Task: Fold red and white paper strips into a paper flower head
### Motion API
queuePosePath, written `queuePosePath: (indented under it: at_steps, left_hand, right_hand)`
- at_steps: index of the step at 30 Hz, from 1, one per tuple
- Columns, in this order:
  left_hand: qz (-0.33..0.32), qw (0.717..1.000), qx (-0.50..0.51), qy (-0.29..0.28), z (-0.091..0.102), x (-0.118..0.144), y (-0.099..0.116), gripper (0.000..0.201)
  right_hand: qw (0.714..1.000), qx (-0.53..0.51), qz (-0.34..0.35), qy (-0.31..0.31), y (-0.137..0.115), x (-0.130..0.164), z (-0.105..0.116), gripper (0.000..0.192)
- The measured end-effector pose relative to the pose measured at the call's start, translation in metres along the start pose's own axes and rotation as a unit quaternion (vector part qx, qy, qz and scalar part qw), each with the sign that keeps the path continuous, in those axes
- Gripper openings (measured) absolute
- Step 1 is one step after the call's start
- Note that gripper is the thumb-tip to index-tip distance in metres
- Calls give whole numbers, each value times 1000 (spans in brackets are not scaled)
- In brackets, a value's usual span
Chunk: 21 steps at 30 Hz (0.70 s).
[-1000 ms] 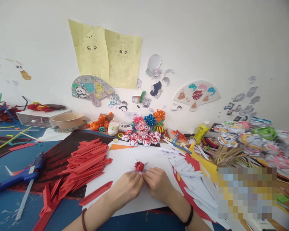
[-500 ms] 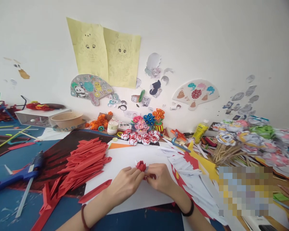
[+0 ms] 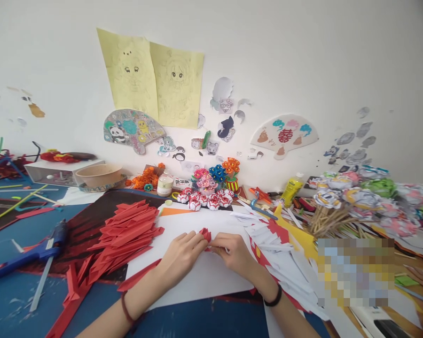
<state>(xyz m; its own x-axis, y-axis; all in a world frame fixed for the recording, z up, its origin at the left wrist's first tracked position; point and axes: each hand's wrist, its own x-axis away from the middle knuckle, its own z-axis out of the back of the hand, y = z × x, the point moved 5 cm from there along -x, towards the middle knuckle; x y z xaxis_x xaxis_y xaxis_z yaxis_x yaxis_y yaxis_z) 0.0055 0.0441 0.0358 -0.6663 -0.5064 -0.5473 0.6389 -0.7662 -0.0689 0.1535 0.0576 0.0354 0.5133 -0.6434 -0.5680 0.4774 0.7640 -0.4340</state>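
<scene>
A small red folded-paper flower [image 3: 205, 233] is above the white paper sheet [image 3: 200, 286]. My left hand [image 3: 184, 256] is closed around it from the left, hiding most of its lower part. From the right, my right hand [image 3: 234, 253] pinches with thumb and forefinger at the flower's lower edge, where a bit of red shows between the hands. Left of the sheet lies a pile of folded red paper strips [image 3: 127, 237], and one red strip [image 3: 139, 276] rests under my left forearm. Folded white paper strips [image 3: 285, 263] spread out on the right.
A blue glue gun [image 3: 45, 251] lies at left. Finished red-and-white paper flowers [image 3: 204, 201] stand at the back beside a small white jar [image 3: 165, 184]. A yellow bottle [image 3: 292, 190] and several paper flowers on sticks [image 3: 341, 197] are at right. Another person's hand [image 3: 421, 279] shows at the right edge.
My left hand has turned and closed further over the red flower, so less of it shows. My right hand's fingers have moved slightly left and pinch at its lower edge.
</scene>
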Motion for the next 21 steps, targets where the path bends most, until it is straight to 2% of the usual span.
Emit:
queuePosePath:
  at_steps: [5,10,16,21]
  left_hand:
    - [-13,1000,-5,-15,-1,-2,6,31]
    - [16,999,-9,-36,-1,-4,10,20]
    - [87,996,19,-1,10,-5,12,16]
    - [155,984,77,39,9,-2,2,18]
  right_hand:
    - [1000,23,-2,4,0,1,-3,19]
    - [993,116,-7,30,-1,4,-9,22]
    - [983,172,14,58,-8,6,-8,22]
    - [985,158,-21,66,-10,3,3,26]
